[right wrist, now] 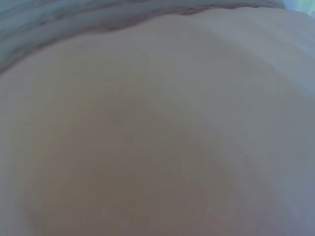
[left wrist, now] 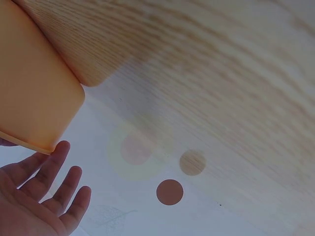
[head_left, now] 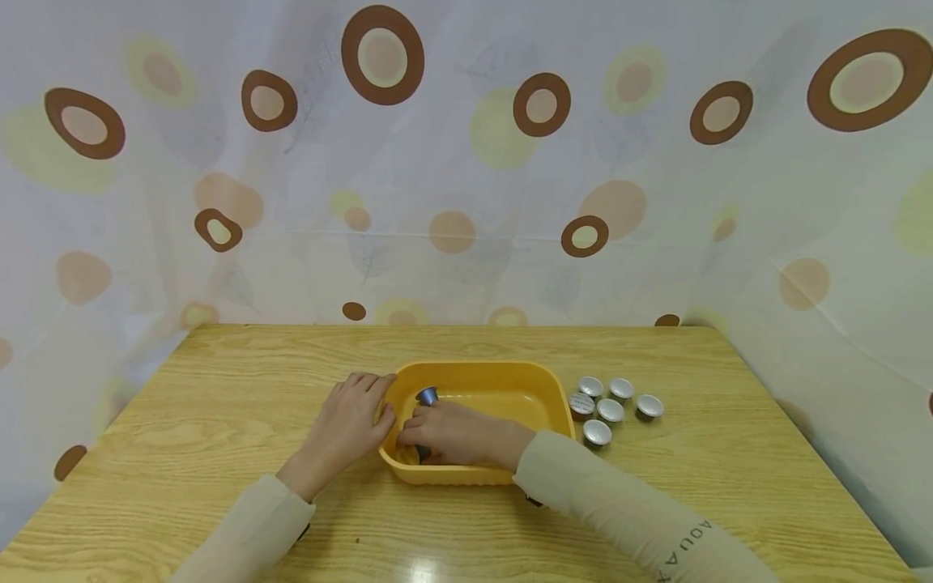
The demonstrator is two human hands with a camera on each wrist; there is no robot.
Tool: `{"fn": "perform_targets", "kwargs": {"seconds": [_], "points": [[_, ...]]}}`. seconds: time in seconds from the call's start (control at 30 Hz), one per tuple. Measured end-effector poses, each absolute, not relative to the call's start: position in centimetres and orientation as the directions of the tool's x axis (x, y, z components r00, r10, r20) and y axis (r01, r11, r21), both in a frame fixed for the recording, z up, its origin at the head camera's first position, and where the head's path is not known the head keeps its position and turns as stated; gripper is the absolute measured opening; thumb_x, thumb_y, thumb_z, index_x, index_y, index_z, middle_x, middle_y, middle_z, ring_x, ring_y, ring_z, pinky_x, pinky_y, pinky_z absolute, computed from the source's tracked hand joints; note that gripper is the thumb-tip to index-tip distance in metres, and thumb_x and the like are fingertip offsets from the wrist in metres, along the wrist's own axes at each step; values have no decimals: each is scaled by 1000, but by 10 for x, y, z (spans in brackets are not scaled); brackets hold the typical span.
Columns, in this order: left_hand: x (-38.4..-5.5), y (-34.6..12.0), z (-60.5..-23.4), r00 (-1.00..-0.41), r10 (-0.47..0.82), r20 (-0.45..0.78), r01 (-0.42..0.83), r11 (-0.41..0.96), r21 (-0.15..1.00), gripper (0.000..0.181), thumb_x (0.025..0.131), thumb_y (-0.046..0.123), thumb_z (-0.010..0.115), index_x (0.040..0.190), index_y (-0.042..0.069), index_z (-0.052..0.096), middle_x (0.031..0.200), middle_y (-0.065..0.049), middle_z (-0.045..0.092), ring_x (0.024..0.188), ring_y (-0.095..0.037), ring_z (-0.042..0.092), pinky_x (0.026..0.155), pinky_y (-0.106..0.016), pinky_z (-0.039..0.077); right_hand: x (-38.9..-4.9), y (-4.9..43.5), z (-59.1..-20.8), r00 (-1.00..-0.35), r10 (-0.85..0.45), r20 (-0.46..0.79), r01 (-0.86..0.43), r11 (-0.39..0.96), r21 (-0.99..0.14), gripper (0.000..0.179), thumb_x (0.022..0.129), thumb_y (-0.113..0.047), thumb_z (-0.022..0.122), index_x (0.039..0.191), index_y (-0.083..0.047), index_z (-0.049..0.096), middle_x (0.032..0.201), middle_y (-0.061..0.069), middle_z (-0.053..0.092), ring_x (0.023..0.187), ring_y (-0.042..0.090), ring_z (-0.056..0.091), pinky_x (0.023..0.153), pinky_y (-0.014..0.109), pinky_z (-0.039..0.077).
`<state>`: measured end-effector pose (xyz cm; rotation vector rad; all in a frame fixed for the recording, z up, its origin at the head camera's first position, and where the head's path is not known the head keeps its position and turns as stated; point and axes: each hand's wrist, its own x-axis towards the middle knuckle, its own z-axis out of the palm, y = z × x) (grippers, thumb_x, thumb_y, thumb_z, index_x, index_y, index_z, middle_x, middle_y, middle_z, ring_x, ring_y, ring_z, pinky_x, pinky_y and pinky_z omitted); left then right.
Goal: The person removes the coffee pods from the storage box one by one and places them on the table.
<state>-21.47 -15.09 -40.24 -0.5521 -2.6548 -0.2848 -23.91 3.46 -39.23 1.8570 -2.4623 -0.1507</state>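
My left hand rests on the left rim of a yellow plastic basin. In the left wrist view its fingers are spread and fairly straight, touching the rim from below. My right hand reaches down inside the basin at its left end, fingers bent. Its fingertips pinch a dark coffee capsule, mostly covered by the hand. A blue coffee capsule lies tilted just behind that hand, by the basin's back left. The right wrist view is blocked by a blurred pale surface.
Several coffee capsules with silvery lids stand on the wooden table close to the basin's right side. One of them has a printed lid. A patterned white curtain surrounds the table's back and sides.
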Motion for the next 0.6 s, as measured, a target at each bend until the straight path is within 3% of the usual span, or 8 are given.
{"fn": "perform_targets", "kwargs": {"seconds": [0.33, 0.6], "points": [[-215, -151, -401, -833, 340, 437, 424, 899, 108, 38, 83, 19, 59, 120, 7, 59, 107, -6, 64, 103, -24, 56, 88, -41, 47, -239, 40, -389, -310, -950, -26, -942, 304, 140, 40, 81, -31, 66, 120, -21, 58, 113, -10, 61, 105, 5, 55, 94, 25, 43], [-215, -151, -401, -831, 339, 440, 423, 900, 105, 38, 84, 19, 58, 120, 7, 59, 106, -5, 65, 103, -24, 56, 87, -41, 47, -241, 45, -386, -327, -945, 5, -939, 326, 114, 35, 83, -31, 65, 117, -21, 60, 113, -9, 61, 107, 7, 54, 92, 27, 45]]}}
